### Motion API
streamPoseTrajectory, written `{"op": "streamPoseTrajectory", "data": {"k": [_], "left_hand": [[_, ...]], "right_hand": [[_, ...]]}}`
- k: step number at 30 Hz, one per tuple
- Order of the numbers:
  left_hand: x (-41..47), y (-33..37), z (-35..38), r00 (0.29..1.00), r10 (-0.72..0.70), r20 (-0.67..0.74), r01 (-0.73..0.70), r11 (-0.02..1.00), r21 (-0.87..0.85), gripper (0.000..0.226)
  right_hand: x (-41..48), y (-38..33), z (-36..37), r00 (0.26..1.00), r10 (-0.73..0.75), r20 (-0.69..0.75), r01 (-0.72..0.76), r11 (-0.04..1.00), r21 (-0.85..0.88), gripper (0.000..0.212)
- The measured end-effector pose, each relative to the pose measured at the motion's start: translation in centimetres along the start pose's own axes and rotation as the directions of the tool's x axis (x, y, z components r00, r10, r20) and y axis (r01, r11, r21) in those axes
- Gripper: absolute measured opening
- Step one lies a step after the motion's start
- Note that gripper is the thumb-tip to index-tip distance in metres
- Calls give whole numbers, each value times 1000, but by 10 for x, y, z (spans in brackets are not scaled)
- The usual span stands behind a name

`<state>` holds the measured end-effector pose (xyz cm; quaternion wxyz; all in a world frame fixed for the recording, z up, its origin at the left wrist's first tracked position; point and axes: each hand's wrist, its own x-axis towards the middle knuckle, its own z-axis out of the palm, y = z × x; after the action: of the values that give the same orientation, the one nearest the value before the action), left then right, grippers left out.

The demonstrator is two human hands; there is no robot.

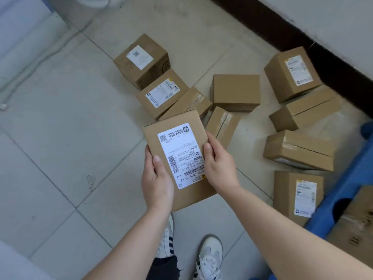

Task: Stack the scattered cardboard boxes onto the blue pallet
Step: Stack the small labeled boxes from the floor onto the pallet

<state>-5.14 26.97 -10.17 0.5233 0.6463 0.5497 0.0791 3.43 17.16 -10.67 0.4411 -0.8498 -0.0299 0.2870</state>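
I hold a flat cardboard box with a white shipping label (177,156) above the floor, label up. My left hand (157,180) grips its left edge with the thumb on top. My right hand (219,166) grips its right edge the same way. Several more cardboard boxes lie scattered on the tiles beyond it, among them a cube-shaped box (142,61), a labelled box (162,93) and a plain box (235,91). The blue pallet (343,195) shows at the right edge, with a cardboard box (357,225) on it.
Further boxes sit near the pallet at the right: one by the wall (292,74), a two-flap box (306,113), a taped box (298,150) and a labelled box (296,197). A dark skirting board (302,35) runs along the wall. My shoes (210,257) stand on the tiled floor (60,138).
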Motion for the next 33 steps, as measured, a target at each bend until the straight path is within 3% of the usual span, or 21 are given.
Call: {"op": "streamPoseTrajectory", "data": {"k": [9, 16, 25, 33], "left_hand": [[-94, 103, -2, 968, 175, 178, -161, 983, -91, 41], [-169, 139, 7, 926, 254, 281, -223, 965, -138, 42], [-290, 144, 49, 841, 338, 423, -326, 940, -102, 50], [-430, 122, 101, 775, 331, 539, -297, 943, -152, 42]], "right_hand": [[-84, -62, -120, 962, -26, -274, 40, 998, 48, 40], [-156, -64, -183, 917, 22, -398, 34, 991, 132, 42], [-243, -3, -278, 857, 80, -509, 25, 980, 197, 42], [-338, 76, -370, 783, 144, -606, -11, 976, 217, 44]]}}
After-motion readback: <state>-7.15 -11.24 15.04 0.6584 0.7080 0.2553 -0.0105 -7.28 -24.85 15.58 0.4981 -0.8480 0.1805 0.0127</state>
